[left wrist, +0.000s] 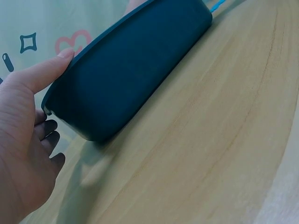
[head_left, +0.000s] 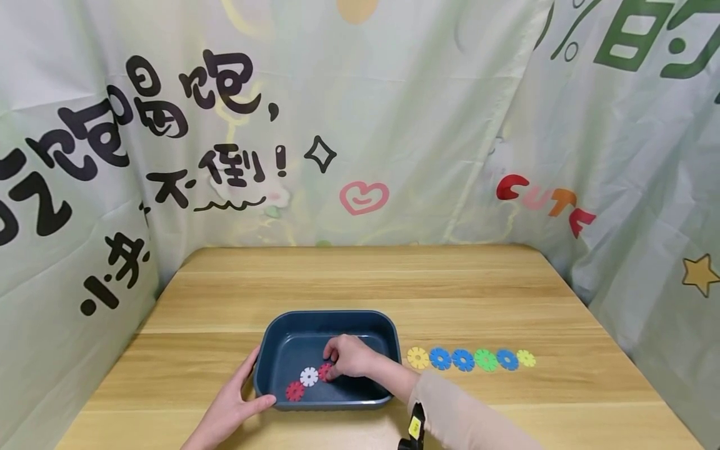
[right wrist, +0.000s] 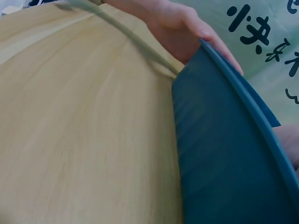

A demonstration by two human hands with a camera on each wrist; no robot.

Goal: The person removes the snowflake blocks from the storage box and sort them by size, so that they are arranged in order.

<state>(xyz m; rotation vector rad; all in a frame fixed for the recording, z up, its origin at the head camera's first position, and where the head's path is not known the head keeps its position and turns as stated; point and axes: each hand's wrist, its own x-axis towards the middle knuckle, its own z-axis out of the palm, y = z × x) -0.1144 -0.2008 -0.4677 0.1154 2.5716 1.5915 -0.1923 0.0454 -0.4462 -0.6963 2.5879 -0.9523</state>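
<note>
Right hand: pinching a red snowflake disc inside the blue pan
Left hand: gripping its rim
Row: six discs lying rightward — apparently done
Leftovers: two more discs seemingly waiting leftward

The left hand holds a dark teal bin's end

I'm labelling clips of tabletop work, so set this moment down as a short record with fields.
Left hand: holds the tray by its left end, thumb at the rim
Right hand: inside the tray, fingers at the upper red disc; grip unclear
Also in tray: white disc, lower red disc
Surface: wooden table
Row right of tray, left to right: yellow disc, two blue discs, green disc, third blue disc, small yellow disc
</note>
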